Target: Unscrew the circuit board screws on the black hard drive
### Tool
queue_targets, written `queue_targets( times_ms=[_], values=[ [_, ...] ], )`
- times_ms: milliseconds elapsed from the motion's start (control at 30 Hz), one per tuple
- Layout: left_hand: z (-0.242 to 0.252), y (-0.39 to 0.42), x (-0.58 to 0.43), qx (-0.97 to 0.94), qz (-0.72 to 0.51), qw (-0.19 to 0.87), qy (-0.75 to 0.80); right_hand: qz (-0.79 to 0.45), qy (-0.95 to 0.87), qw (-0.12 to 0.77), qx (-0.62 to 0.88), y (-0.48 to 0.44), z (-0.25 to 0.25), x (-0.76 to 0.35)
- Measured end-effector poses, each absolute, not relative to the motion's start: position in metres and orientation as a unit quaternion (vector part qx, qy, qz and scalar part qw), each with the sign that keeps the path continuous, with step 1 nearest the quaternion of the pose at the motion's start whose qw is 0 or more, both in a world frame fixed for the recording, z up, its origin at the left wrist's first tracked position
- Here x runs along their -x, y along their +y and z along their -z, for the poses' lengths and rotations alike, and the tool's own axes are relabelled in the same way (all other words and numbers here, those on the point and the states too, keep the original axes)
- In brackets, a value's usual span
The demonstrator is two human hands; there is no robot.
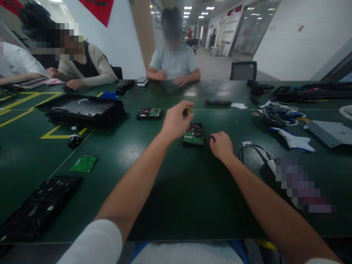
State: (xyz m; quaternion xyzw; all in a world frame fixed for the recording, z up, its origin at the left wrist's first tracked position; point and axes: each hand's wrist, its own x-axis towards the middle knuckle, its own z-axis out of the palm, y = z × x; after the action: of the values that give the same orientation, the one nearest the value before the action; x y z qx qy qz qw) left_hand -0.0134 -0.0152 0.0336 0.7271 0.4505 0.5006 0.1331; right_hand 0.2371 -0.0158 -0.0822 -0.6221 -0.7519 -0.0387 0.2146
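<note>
I log one drive (193, 135) at centre frame on the table (187, 190), between my left hand (176, 121), screwdriver (186, 111) in it, and my right hand (221, 145); second drive (149, 113) behind-left, tray (79, 108) upper left, board (83, 164) lower left.

The person is wearing a white short-sleeved top. The left sleeve (93, 244) is showing as a smooth, rounded white cuff at the bottom edge, and only a sliver of the right sleeve (316, 261) is peeking in at the bottom right corner. Below the sleeves both forearms are showing bare down to the left hand (176, 123) and the right hand (221, 146). Pale cloth (187, 255) is covering the torso, with blue strips edging it; whether these are clothing is not showing clearly.
</note>
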Motion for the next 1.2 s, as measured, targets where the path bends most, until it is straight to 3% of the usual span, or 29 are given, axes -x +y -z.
queue_targets(
  times_ms=[1200],
  values=[
    [-0.0235,-0.0118,0.0115,-0.750,-0.469,0.103,0.455,0.016,-0.752,0.210,0.625,-0.0133,0.0790,-0.2341]
  ],
)
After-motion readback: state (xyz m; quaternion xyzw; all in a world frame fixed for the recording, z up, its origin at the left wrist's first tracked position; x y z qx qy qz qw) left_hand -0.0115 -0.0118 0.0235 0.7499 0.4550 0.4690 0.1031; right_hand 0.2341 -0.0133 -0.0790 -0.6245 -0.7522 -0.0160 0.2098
